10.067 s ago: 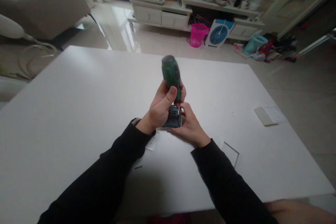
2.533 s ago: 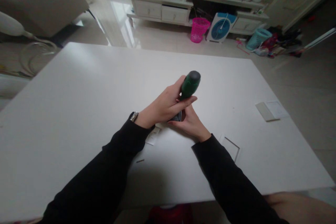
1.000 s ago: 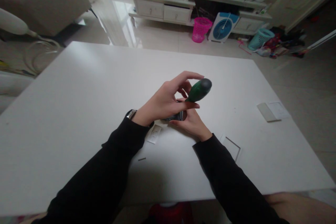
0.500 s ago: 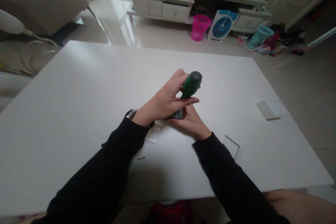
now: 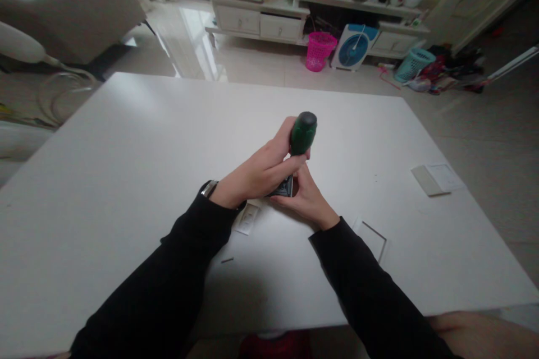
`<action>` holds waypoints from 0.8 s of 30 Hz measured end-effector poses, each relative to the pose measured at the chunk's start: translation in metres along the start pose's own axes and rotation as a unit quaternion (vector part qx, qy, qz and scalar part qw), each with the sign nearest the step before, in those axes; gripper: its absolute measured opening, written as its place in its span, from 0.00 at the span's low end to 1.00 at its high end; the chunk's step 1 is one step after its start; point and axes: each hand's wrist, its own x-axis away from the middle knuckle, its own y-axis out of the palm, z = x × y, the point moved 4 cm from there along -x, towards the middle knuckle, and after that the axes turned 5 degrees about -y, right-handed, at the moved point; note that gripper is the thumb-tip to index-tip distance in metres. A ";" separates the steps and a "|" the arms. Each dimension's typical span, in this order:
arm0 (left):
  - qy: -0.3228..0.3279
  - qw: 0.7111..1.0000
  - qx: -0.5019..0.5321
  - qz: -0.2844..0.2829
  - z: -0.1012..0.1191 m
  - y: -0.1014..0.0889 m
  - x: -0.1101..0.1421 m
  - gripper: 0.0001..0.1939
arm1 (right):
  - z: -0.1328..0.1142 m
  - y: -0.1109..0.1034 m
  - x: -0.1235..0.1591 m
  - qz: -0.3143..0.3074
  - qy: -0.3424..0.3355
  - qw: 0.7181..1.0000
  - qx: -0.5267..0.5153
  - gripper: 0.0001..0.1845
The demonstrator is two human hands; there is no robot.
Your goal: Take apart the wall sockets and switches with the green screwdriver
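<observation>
A screwdriver with a green, dark-capped handle [image 5: 303, 137] stands tilted, its butt end toward me. My left hand [image 5: 267, 168] is closed around the handle's lower part; the shaft and tip are hidden behind it. Below, a small black part with a squared edge [image 5: 285, 186] shows between the two hands. The thumb and fingers of my right hand [image 5: 310, 197] grip that black part near the tabletop. Beside my left wrist lies a small white plate with openings, like a socket face [image 5: 247, 219]. A small screw [image 5: 227, 260] rests nearer to me.
On the white table [image 5: 168, 140], a thin white square frame [image 5: 385, 244] lies partly beside my right sleeve. A flat grey-and-white piece [image 5: 430, 180] is near the right edge. Across the floor stand a pink basket [image 5: 319, 53], a blue fan [image 5: 354, 49] and a low cabinet [image 5: 280, 25].
The screwdriver handle has tipped slightly left and more upright as my left hand turned, its fingers wrapping closer. My right hand stays on the black part. The view has shifted slightly.
</observation>
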 end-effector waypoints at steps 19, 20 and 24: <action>-0.010 0.999 0.040 -0.023 0.003 -0.001 -0.001 0.22 | 0.001 -0.003 0.000 0.019 -0.011 1.000 -0.008 0.38; -0.013 0.999 0.037 -0.016 0.002 0.000 -0.001 0.21 | 0.001 -0.002 0.000 0.017 -0.009 1.000 -0.008 0.38; -0.013 0.999 -0.014 0.029 -0.002 0.000 -0.001 0.20 | 0.000 0.000 -0.002 0.002 -0.001 1.000 -0.026 0.44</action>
